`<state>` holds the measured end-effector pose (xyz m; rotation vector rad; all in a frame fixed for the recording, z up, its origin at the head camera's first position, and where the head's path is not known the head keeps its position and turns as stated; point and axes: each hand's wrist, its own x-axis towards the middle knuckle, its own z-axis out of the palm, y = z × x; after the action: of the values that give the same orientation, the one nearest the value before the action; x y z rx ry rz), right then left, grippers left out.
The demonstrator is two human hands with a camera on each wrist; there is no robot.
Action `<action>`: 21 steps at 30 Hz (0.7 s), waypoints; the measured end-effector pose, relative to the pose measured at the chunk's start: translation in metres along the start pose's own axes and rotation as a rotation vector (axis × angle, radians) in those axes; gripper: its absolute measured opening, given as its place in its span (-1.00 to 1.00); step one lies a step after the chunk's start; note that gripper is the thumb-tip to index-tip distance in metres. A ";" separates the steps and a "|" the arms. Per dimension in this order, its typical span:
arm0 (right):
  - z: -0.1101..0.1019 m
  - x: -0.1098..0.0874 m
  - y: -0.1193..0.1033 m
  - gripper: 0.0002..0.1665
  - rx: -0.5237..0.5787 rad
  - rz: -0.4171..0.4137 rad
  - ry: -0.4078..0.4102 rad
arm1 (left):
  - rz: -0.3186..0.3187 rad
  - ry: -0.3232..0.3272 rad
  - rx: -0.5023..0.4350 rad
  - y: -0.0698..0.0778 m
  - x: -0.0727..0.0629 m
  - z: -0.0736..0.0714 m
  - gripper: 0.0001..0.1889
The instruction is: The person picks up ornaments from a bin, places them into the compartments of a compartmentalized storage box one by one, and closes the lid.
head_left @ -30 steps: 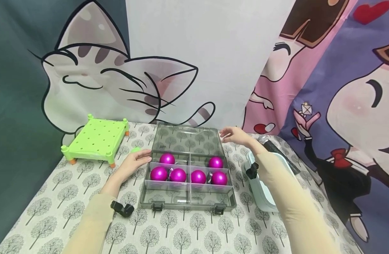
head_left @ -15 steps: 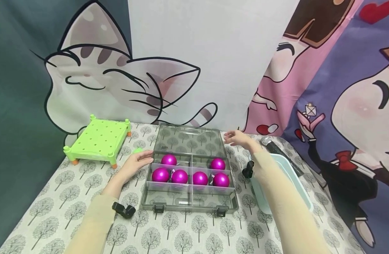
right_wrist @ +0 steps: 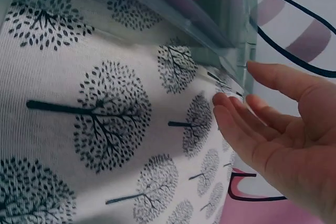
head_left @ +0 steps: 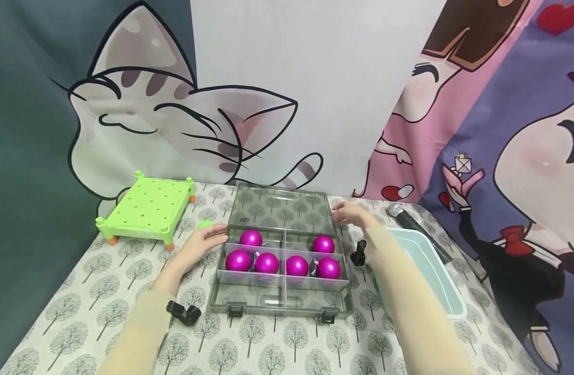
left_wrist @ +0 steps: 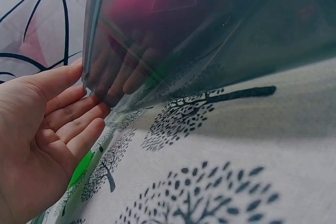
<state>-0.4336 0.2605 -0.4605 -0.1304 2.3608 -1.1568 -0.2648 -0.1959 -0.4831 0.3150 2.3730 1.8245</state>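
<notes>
A smoky see-through compartment box (head_left: 281, 311) stands on the table, its lid (head_left: 284, 211) swung back. Shiny magenta balls (head_left: 238, 260) fill its middle row two to a compartment; the rear row has one at each side. At the box's rear left corner is my left hand (head_left: 203, 245), fingers extended. In the left wrist view its fingertips (left_wrist: 101, 109) meet the clear wall's edge. On the opposite side, my right hand (head_left: 353, 214) hovers by the lid's right edge. Its fingers are loosely bent around nothing, close to the box corner in the right wrist view.
A light blue basin (head_left: 457, 316) sits at the right, partly behind my right forearm. Beyond it lies a black microphone (head_left: 415, 224). At the back left stands a green toy table (head_left: 148, 205) with orange feet. Something small and green (head_left: 204, 224) peeks out behind my left hand.
My right hand has come slightly down along the lid's right side, toward me. My left hand stays at the box's corner. The whole head view has shifted a little.
</notes>
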 end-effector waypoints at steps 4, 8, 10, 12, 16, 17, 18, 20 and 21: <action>-0.015 0.058 0.057 -0.22 0.019 -0.024 0.010 | 0.009 0.000 0.015 -0.001 0.001 0.001 -0.40; -0.011 0.061 0.058 -0.18 -0.038 -0.040 0.028 | 0.005 0.001 0.022 -0.003 0.002 0.002 -0.40; -0.010 0.065 0.058 -0.16 -0.058 -0.019 0.041 | 0.003 0.002 0.024 -0.002 0.002 0.001 -0.39; -0.010 0.068 0.057 -0.16 -0.059 -0.021 0.044 | 0.000 0.005 0.024 -0.002 0.002 0.001 -0.39; -0.006 0.061 0.047 -0.21 -0.035 0.000 0.041 | 0.005 0.005 0.021 -0.002 0.001 -0.001 -0.40; -0.004 0.059 0.043 -0.22 -0.033 0.019 0.046 | 0.005 0.003 0.020 -0.002 0.001 -0.001 -0.40; -0.002 0.057 0.040 -0.22 -0.044 0.015 0.059 | 0.003 0.004 0.017 -0.002 0.001 -0.001 -0.40; 0.002 0.055 0.036 -0.21 -0.055 0.051 0.081 | -0.005 0.005 0.009 -0.002 0.001 -0.002 -0.39; 0.003 0.055 0.036 -0.21 -0.060 0.047 0.088 | -0.004 0.003 0.013 -0.002 0.002 -0.002 -0.39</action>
<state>-0.4755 0.2646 -0.5112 -0.0447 2.4630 -1.0901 -0.2670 -0.1977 -0.4849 0.3099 2.3865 1.8097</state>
